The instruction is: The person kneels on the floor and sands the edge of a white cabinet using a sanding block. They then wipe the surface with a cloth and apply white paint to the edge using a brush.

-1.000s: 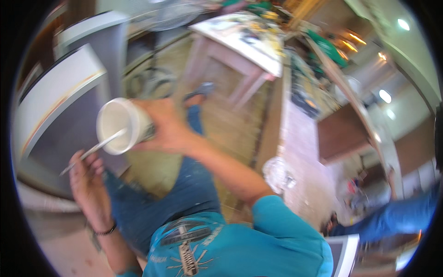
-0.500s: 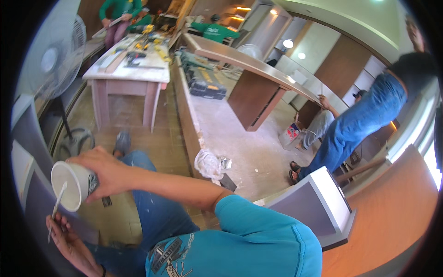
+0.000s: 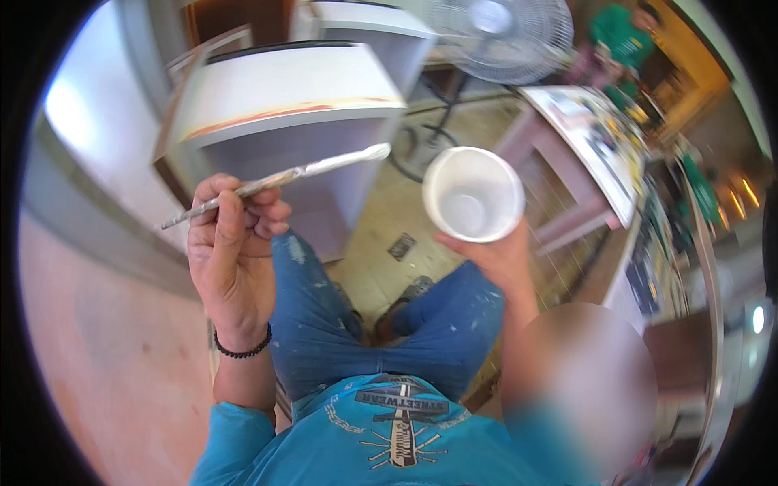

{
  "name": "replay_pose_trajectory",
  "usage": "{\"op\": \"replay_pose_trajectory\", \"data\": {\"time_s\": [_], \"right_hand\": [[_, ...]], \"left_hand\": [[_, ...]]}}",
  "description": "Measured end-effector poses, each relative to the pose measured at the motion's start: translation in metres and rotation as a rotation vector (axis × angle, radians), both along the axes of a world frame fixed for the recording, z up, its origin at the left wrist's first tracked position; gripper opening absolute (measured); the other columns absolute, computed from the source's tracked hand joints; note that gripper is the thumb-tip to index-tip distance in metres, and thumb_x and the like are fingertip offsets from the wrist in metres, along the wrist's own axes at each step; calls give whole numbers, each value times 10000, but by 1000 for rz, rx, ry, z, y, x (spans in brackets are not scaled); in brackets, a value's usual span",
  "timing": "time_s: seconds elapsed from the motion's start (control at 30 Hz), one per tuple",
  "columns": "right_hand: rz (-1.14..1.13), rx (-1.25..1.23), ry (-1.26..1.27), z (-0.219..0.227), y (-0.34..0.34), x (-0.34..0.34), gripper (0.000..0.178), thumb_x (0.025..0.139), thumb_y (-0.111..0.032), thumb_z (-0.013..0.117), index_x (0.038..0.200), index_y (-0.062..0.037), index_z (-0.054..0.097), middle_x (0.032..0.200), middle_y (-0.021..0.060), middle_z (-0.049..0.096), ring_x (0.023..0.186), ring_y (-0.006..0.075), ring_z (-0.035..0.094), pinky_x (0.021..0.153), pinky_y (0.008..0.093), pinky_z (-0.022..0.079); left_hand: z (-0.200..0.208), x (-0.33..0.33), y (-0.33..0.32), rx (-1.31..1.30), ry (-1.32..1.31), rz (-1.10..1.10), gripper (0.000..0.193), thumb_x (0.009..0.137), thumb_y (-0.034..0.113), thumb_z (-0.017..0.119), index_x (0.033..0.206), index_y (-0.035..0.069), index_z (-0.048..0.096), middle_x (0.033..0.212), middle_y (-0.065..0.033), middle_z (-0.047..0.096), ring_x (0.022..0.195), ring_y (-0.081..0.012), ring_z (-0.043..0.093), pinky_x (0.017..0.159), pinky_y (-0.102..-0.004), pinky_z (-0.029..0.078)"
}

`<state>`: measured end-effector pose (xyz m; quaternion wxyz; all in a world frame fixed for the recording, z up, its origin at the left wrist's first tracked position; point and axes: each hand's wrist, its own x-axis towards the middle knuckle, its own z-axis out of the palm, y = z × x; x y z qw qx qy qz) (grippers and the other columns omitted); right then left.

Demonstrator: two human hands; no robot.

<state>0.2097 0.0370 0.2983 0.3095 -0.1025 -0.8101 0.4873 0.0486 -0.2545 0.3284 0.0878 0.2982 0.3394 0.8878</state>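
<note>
Between the thumb and fingers of my left hand is a slim paintbrush, its white-coated tip pointing right. My right hand grips a white cup from below and the right side. The cup is tilted so that its mouth faces me, with whitish wet-looking residue inside. Brush tip and cup are apart. Beyond the brush stands a white cabinet box with a hollow front and an orange-brown streak along its top front edge; the brush does not visibly touch it.
A second white cabinet stands behind the first. To the right are a pedestal fan and a worktable covered with tools. A person in green is beyond it. A small dark piece lies on the tiled floor.
My view has swung left, bringing the cabinets in front of me. The brush tip, earlier at the cup's mouth, is now away from it. Both hands keep their hold.
</note>
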Motion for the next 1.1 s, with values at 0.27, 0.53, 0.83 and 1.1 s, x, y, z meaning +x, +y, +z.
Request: {"op": "replay_pose_trajectory", "data": {"time_s": [0.27, 0.53, 0.83, 1.1], "right_hand": [[20, 26, 210, -20, 58, -56, 749, 718, -149, 997, 1362, -3, 644, 1250, 93, 743, 1193, 203, 683, 1072, 399, 514], [-51, -93, 261, -11, 101, -99, 894, 709, -265, 1007, 1456, -32, 573, 1362, 103, 691, 1287, 232, 627, 1112, 402, 464], [-149, -108, 182, -57, 139, -127, 882, 732, -267, 991, 1471, -44, 564, 1358, 101, 699, 1274, 230, 636, 1108, 401, 467], [-192, -176, 251, -87, 165, -164, 868, 728, -268, 998, 1442, -17, 574, 1344, 100, 699, 1247, 228, 640, 1099, 417, 476]], "left_hand": [[-3, -48, -97, -70, 75, 298, 460, 1153, 190, 482, 1541, -56, 459, 1464, -200, 592, 1270, -208, 618, 1076, -326, 506], [2, -98, -84, -109, 92, 356, 477, 1171, 220, 442, 1547, -74, 450, 1531, -200, 536, 1344, -208, 572, 1163, -351, 453], [27, -112, -31, -158, 123, 391, 430, 1162, 224, 495, 1485, -58, 517, 1426, -166, 628, 1217, -170, 630, 1041, -306, 509], [55, -119, -26, -296, 157, 581, 497, 1158, 260, 492, 1536, -62, 462, 1357, -153, 653, 1202, -177, 629, 1056, -298, 494]]}}
